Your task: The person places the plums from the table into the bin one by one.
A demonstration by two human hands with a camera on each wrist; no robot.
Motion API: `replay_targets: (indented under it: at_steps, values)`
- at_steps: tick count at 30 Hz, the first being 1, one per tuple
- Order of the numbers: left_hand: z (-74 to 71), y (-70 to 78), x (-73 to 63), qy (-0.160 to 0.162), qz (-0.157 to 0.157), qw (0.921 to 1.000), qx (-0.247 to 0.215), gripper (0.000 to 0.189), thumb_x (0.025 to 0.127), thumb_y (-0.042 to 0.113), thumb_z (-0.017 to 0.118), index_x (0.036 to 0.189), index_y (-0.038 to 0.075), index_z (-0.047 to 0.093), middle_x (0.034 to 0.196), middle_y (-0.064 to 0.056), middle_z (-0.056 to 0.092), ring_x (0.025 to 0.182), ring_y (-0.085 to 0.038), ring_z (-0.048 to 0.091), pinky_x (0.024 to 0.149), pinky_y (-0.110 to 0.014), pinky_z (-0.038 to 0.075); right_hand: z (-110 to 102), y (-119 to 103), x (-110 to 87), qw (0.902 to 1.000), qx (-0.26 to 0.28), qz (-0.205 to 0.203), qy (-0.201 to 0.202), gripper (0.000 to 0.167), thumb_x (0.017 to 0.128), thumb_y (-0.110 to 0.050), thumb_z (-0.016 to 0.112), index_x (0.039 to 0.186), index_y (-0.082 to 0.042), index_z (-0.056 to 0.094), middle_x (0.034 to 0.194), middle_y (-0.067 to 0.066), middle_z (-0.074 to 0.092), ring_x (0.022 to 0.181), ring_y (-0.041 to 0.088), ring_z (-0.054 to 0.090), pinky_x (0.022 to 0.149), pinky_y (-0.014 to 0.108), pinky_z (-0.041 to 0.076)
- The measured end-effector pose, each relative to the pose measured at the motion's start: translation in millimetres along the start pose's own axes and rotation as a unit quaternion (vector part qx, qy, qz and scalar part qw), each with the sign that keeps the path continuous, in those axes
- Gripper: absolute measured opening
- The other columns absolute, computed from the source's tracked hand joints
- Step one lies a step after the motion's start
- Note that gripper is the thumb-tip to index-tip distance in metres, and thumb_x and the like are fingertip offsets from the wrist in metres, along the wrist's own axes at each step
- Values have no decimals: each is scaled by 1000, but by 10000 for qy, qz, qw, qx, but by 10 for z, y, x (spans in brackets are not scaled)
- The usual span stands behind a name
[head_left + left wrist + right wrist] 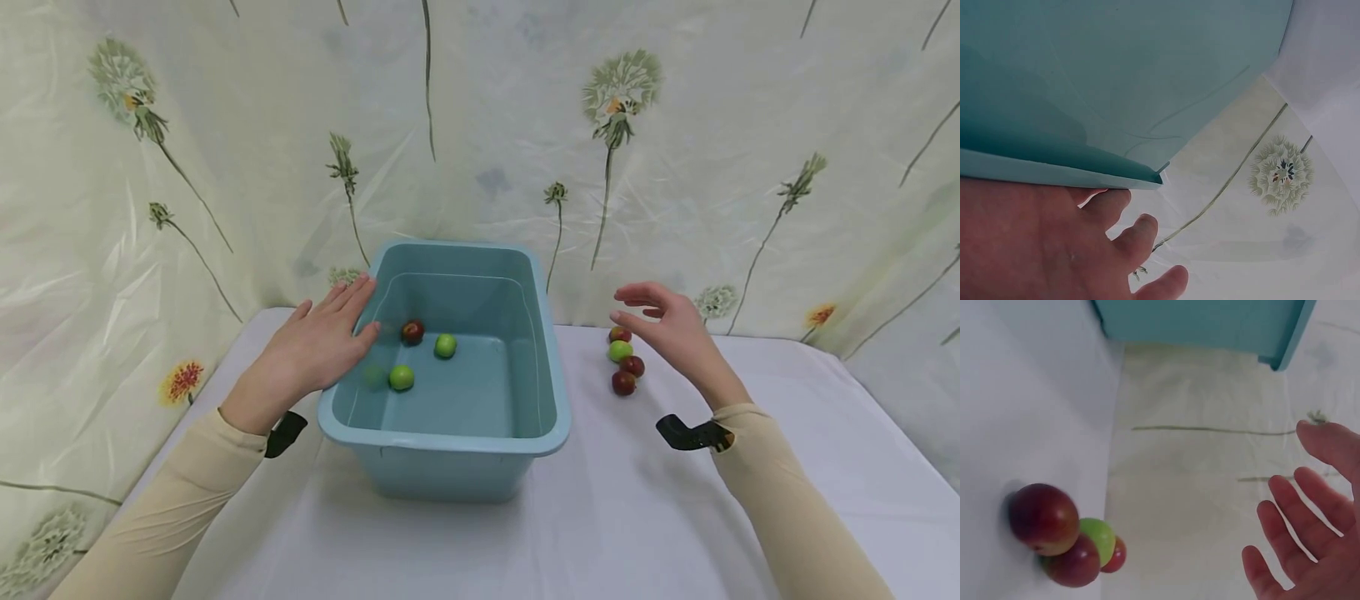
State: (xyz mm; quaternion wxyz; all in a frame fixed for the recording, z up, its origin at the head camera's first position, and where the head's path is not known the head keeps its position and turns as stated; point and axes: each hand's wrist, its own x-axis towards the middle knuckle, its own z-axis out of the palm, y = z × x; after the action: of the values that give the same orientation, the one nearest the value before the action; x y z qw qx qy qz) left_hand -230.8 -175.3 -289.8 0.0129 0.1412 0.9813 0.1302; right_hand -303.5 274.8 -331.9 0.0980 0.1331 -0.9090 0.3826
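From the room, the blue tub [442,477] stands left of the middle of the worktop [600,517], with one red fruit [412,332] and two green fruits [401,377] inside, toward its left side. A row of loose fruits [623,383], three red and one green, lies on the worktop to the right of the tub. The left hand [318,342] lies at the tub's left rim, fingers extended, grasping nothing; how firmly it bears on the rim cannot be told. The right hand [671,329] is partly open above the row's far end, thumb apart from loosely bent fingers, nothing in it. For a sound pickup, lower the right hand from above and centre thumb and fingers on one fruit. The nearest should offer the clearest access. Close gently: round fruits bunched this closely are likely to roll when nudged.
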Motion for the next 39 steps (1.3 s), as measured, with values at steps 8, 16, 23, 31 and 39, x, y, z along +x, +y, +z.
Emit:
replay_targets:
  at_steps: [8, 16, 23, 31, 39]
  values:
    - [4, 3, -3, -11, 8, 10000, -29, 65, 106, 38, 33, 159, 11, 9, 165, -5, 4, 150, -31, 4, 114, -61, 7, -22, 167, -124, 9999, -46, 55, -115, 46, 93, -37, 69, 127, -9, 60, 124, 10, 62, 119, 28, 53, 103, 50, 40]
    - [1, 2, 7, -23, -14, 10000, -55, 65, 106, 37, 34, 159, 11, 10, 165, -5, 4, 150, -31, 4, 114, -61, 7, -14, 267, -268, 9991, -251, 92, -334, 46, 94, -35, 69, 129, -8, 60, 125, 13, 62, 118, 28, 54, 99, 49, 43]
    - [-3, 11, 8, -51, -47, 10000, -68, 65, 106, 38, 33, 159, 11, 9, 165, -4, 4, 150, -30, 4, 115, -61, 7, 4, 371, -360, 9969, -276, 190, -713, 46, 94, -33, 69, 129, -5, 59, 127, 16, 60, 118, 35, 54, 98, 52, 44]
    - [-11, 19, 12, -73, -73, 9999, -103, 64, 106, 38, 33, 159, 11, 9, 165, -4, 3, 150, -30, 3, 115, -60, 7, 60, 508, -481, 9934, -336, 353, -1042, 47, 93, -36, 69, 128, -5, 61, 122, 12, 64, 114, 29, 57, 95, 50, 47]
    - [-6, 14, 9, -95, -59, 9999, -108, 65, 106, 38, 33, 160, 12, 8, 165, -4, 3, 150, -30, 2, 115, -61, 6, 97, 633, -508, 9929, -302, 212, -1130, 43, 94, -30, 69, 128, -4, 62, 121, 12, 66, 114, 30, 60, 90, 45, 51]
